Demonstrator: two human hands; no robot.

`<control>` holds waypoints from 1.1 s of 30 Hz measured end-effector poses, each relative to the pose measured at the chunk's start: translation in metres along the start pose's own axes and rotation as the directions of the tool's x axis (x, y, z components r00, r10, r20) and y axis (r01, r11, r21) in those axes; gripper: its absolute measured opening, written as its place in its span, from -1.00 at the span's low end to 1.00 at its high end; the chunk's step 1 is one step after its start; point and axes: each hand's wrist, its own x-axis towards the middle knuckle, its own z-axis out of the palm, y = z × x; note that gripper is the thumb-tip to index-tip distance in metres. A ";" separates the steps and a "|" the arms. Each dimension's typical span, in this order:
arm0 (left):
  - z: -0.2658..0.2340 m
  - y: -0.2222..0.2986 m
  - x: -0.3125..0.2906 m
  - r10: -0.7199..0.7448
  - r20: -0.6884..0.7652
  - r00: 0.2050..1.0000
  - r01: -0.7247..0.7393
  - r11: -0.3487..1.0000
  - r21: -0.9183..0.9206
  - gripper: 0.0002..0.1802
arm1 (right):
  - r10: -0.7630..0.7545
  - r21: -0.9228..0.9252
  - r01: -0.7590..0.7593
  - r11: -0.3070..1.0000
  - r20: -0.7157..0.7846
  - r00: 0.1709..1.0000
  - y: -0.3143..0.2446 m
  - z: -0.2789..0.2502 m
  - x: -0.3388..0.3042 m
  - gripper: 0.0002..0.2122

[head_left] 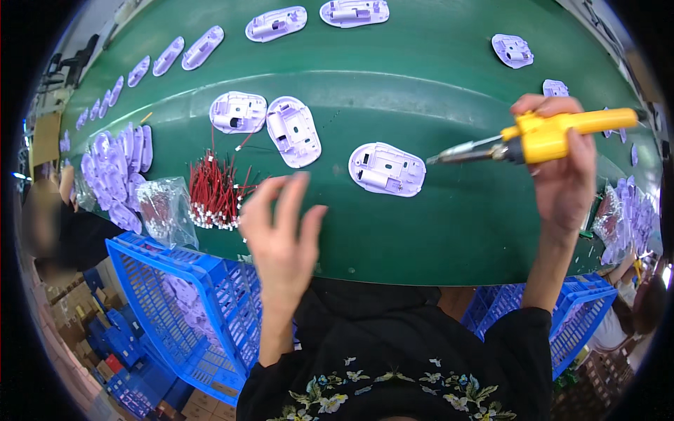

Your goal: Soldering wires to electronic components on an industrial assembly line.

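Observation:
My right hand (pixel 567 184) is wrapped round a yellow soldering gun (pixel 546 139), its metal tip pointing left. That tip ends just off the right edge of a lilac mouse-shaped plastic shell (pixel 387 170), which lies on the green table with its ribbed inside up. My left hand (pixel 279 235) hovers near the table's front edge, fingers spread, with nothing seen in it. Right beside it lies a heap of red wires (pixel 215 189) with white connectors. Beyond the hand, two more shells rest close together, an upright one (pixel 293 132) and a sideways one (pixel 238 112) with red wires near it.
A row of shells (pixel 276 24) runs along the table's far side. At left are piled shells (pixel 112 165) and a clear bag of parts (pixel 165 210). Blue crates (pixel 203 295) stand below the front edge. Other people (pixel 53 217) sit at both sides.

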 end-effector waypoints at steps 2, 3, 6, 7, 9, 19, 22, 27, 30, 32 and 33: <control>-0.011 -0.022 -0.006 -0.112 -0.021 0.993 0.114 0.981 0.158 -0.54 | 0.151 -0.004 -0.150 0.989 0.004 0.989 0.015 0.005 -0.011 -0.69; -0.012 -0.033 -0.010 -0.154 -0.015 0.988 0.153 0.960 0.234 -0.58 | 0.157 -0.018 -0.157 0.988 0.008 0.988 0.022 0.006 -0.014 -0.69; -0.001 -0.053 -0.016 -0.171 -0.037 0.985 0.175 0.969 0.177 -0.83 | 0.215 0.033 -0.215 0.976 0.019 0.976 0.040 0.010 -0.023 -0.70; 0.001 -0.054 -0.016 -0.169 -0.031 0.985 0.172 0.974 0.151 -0.86 | 0.233 0.016 -0.233 0.972 0.002 0.973 0.044 0.010 -0.024 -0.69; -0.004 -0.046 -0.013 -0.128 -0.066 0.990 0.135 0.984 0.113 -0.86 | 0.256 0.003 -0.256 0.967 -0.002 0.967 0.048 0.012 -0.024 -0.69; 0.014 0.003 -0.015 0.132 0.016 0.991 -0.106 0.854 -0.509 -0.79 | 0.215 0.022 -0.215 0.976 -0.011 0.976 0.056 0.011 -0.024 -0.66; 0.028 0.017 -0.015 0.063 0.121 0.991 0.016 0.830 -0.558 -0.67 | 0.225 -0.005 -0.225 0.974 -0.017 0.974 0.059 0.014 -0.024 -0.66; 0.032 0.019 -0.022 -0.095 0.244 0.965 0.244 0.667 -0.705 -0.71 | 0.246 0.000 -0.246 0.969 -0.030 0.969 0.060 0.016 -0.024 -0.67; 0.041 0.015 -0.026 -0.128 0.148 0.981 0.196 0.637 -0.746 -0.71 | 0.250 -0.003 -0.250 0.968 -0.023 0.968 0.063 0.014 -0.024 -0.67; 0.041 0.014 -0.026 -0.104 0.125 0.987 0.162 0.664 -0.730 -0.76 | 0.250 -0.009 -0.250 0.968 -0.015 0.968 0.064 0.013 -0.024 -0.67; 0.041 0.014 -0.026 -0.077 0.100 0.992 0.126 0.692 -0.711 -0.80 | 0.246 -0.017 -0.246 0.969 -0.020 0.969 0.064 0.013 -0.024 -0.67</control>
